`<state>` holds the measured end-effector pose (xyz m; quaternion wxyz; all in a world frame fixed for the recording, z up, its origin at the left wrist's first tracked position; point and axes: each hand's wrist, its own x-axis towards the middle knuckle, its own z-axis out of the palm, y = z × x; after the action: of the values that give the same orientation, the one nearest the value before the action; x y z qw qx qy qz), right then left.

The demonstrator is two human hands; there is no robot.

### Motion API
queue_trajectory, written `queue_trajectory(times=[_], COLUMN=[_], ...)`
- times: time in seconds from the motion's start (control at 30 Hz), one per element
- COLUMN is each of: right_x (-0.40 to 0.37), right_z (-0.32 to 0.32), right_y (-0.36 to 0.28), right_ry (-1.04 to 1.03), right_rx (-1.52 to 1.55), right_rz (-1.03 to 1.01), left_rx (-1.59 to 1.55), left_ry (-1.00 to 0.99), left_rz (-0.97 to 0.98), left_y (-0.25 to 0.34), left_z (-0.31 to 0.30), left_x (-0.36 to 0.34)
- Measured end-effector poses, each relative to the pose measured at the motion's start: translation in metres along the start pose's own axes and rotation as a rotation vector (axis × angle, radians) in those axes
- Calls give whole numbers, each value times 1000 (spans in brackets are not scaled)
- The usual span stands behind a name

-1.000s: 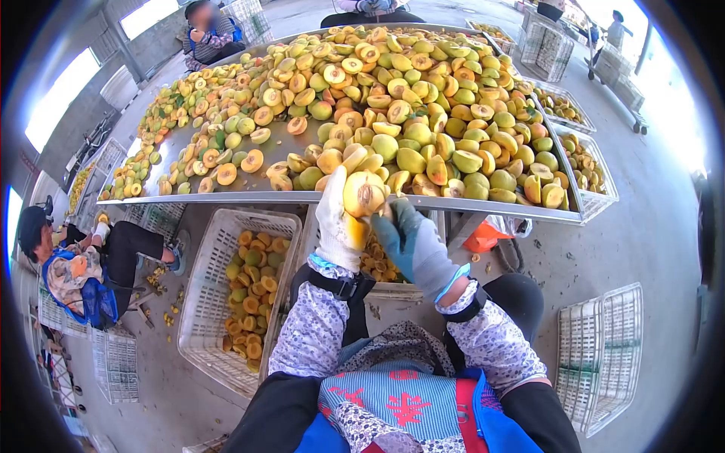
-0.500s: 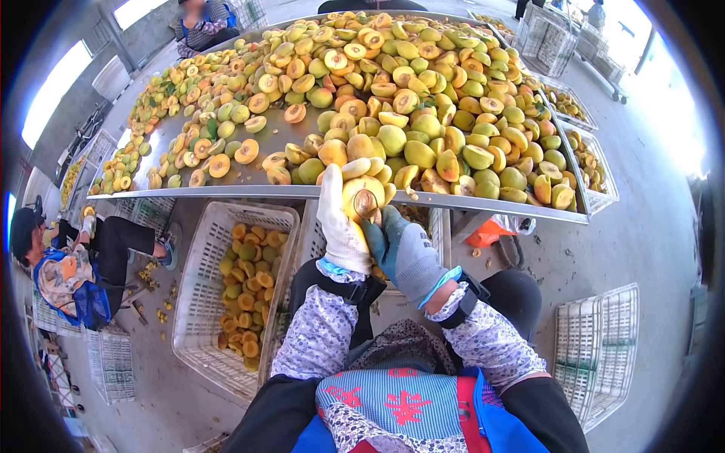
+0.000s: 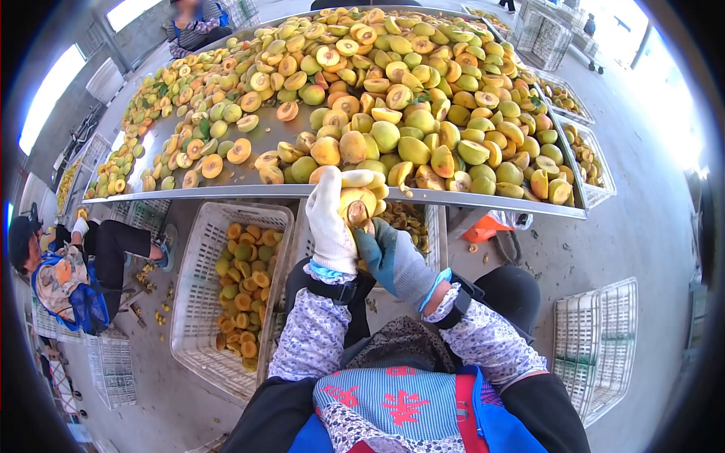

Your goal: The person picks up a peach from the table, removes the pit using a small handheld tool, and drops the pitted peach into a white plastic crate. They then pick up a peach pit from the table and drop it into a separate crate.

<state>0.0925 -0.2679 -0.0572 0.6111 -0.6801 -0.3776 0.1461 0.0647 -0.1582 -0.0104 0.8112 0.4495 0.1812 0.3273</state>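
Observation:
My left hand (image 3: 332,226), in a white glove, is closed round a halved apricot (image 3: 359,198), its cut face turned toward me. A brown pit (image 3: 356,214) shows in the middle of that face. My right hand (image 3: 396,253), in a grey-and-blue glove, has its fingers closed at the lower edge of the fruit, touching it beside the pit. Whatever those fingers pinch is hidden. Both hands are just in front of the metal table's front edge (image 3: 468,201), where cut apricots (image 3: 423,136) lie heaped.
Below the table, a white crate (image 3: 189,302) holds apricot halves (image 3: 245,291), and another crate (image 3: 436,234) stands behind my hands. A white crate (image 3: 596,347) sits at right. One person (image 3: 72,272) sits at left, another (image 3: 196,29) beyond the table. An orange bag (image 3: 487,226) lies under the table.
My right fingers have shifted a little at the pit, and the apricot half has tilted in my left hand. The view has moved slightly. The person at left has moved a hand.

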Motion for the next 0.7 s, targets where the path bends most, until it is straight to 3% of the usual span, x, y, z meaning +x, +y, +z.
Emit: queue_trajectory(times=[0.03, 0.13, 0.33, 0.43, 0.53, 0.63, 0.7], right_x=[-1, -2, -4, -6, -4, 4, 5], right_z=[3, -9, -16, -13, -27, -43, -48], right_y=[3, 7, -16, 0, -28, -34, -36], right_ry=[2, -120, -258, -188, -326, -494, -553], right_rx=[77, -76, 338, -22, 302, 801, 702], right_rz=[-6, 107, 412, 237, 620, 823, 804], left_rx=[-13, 220, 319, 668, 437, 110, -63], left_ry=[36, -130, -320, -411, -403, -284, -191], left_rz=[-6, 44, 12, 83, 16, 1, 14], left_y=[2, 2, 11, 5, 5, -1, -8], left_z=[3, -10, -12, -15, -14, -6, -4], left_x=[-2, 6, 12, 17, 16, 4, -1])
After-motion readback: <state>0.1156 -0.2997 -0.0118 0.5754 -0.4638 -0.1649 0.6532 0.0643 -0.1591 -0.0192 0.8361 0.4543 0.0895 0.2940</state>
